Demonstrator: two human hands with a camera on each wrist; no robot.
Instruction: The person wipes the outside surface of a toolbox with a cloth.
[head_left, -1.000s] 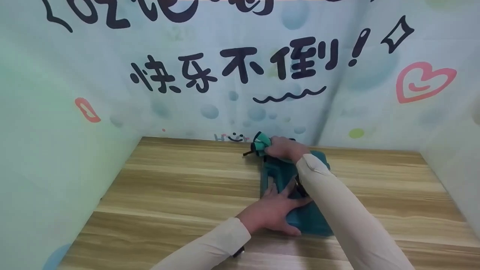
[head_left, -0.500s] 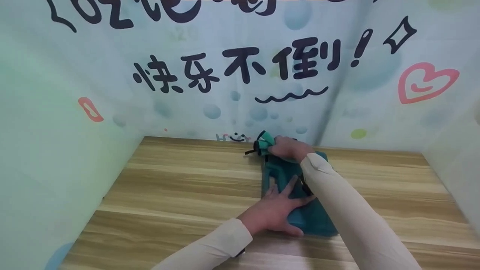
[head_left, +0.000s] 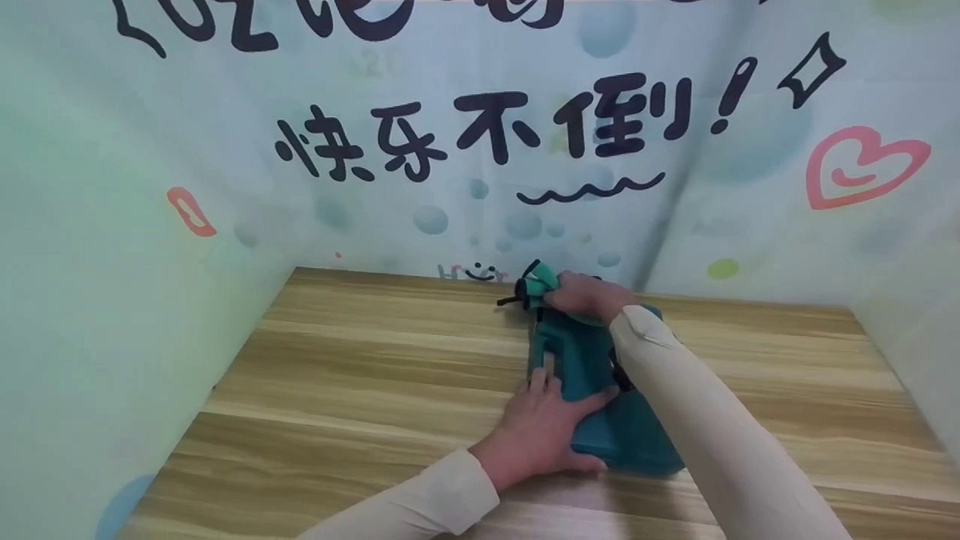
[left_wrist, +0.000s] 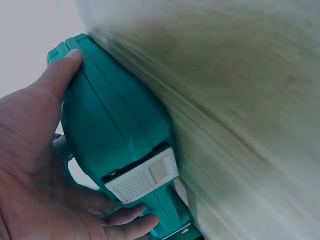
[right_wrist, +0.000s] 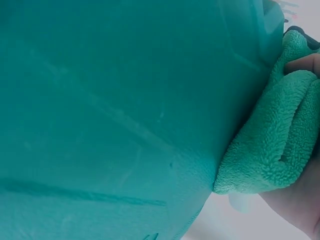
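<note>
A teal hard plastic tool case lies on the table, its handle opening toward the left. My left hand grips the near left part of the case; in the left wrist view the thumb lies along its seamed side and the fingers curl in by a white latch. At the far end, my right hand holds a bunched green cloth with dark edging. The right wrist view shows this fluffy cloth folded in the fingers and against the case's edge. The right forearm covers part of the case.
The wood-grain table extends to both sides of the case. Close behind the case hangs a printed backdrop with black lettering, and pale side walls enclose the table left and right.
The left hand has drawn its fingers back from spread across the case top to curled at its left side. The right hand stays at the far end with the cloth. The view shifts slightly.
</note>
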